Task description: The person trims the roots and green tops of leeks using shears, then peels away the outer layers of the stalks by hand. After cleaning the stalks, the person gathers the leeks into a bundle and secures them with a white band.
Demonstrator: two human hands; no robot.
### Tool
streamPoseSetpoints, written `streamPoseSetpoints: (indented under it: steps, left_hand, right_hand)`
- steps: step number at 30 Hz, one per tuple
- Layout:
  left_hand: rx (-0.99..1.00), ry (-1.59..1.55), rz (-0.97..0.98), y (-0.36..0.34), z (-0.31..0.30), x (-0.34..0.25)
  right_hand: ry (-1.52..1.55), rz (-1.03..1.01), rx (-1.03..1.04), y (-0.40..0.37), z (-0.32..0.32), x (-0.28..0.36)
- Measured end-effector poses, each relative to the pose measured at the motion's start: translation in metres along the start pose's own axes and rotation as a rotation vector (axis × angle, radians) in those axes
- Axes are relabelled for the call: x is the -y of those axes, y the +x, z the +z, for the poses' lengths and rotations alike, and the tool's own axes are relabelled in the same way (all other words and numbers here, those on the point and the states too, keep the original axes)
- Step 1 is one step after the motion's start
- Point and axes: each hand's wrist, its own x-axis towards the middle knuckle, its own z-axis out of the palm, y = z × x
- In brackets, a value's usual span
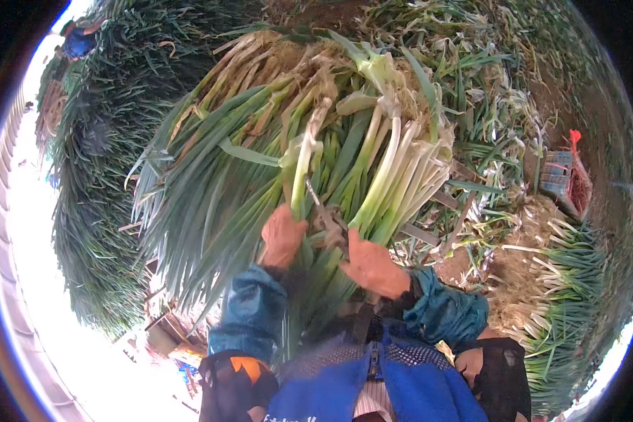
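My left hand (281, 235) is closed around a large green onion (303, 169), whose pale stem and root end point up and away from me. In my right hand (376, 267) is a knife (312, 193), its thin blade lying close beside that stem. Most of the knife's handle is hidden by my fingers. In front of both hands lies a big heap of green onions (211, 183), with dry roots at the far side and long leaves trailing left. Trimmed-looking white stems (401, 176) lie together just beyond my right hand.
A wall of stacked green onions (112, 141) stands on the left. Stripped leaves (485, 105) litter the ground at the right. Farther right are a row of cleaned onions (563, 281) and a red-and-blue bundle (566, 179). Wooden slats (422, 234) show under the heap.
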Motion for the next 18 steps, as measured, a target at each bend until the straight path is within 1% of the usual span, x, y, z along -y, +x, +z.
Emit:
streamPoseSetpoints:
  steps: [1,4,7,10,12,13,16,18]
  left_hand:
    - [0.013,0.002,0.0,-0.009,0.001,0.004]
    - [0.034,-0.042,-0.04,-0.027,0.002,0.009]
    - [0.003,-0.01,-0.051,-0.032,0.009,0.01]
    - [0.0,-0.021,-0.042,-0.033,0.012,0.01]
    - [0.011,-0.051,-0.046,-0.038,0.01,0.008]
    - [0.015,-0.062,-0.048,-0.041,0.009,0.008]
    - [0.045,-0.058,-0.057,-0.043,0.014,0.016]
    - [0.041,-0.077,-0.028,-0.043,0.015,0.019]
  right_hand:
    - [0.0,0.014,-0.009,0.011,-0.001,-0.005]
    - [-0.059,0.012,-0.214,0.054,0.007,-0.029]
    - [-0.054,0.122,-0.173,0.07,-0.001,-0.035]
    - [-0.079,0.085,-0.14,0.044,-0.001,-0.021]
    - [-0.086,0.037,-0.157,0.041,-0.003,-0.017]
    - [-0.087,0.01,-0.166,0.042,-0.004,-0.015]
    - [-0.074,-0.001,-0.323,0.08,-0.004,-0.032]
    - [-0.127,0.053,-0.344,0.102,-0.011,-0.042]
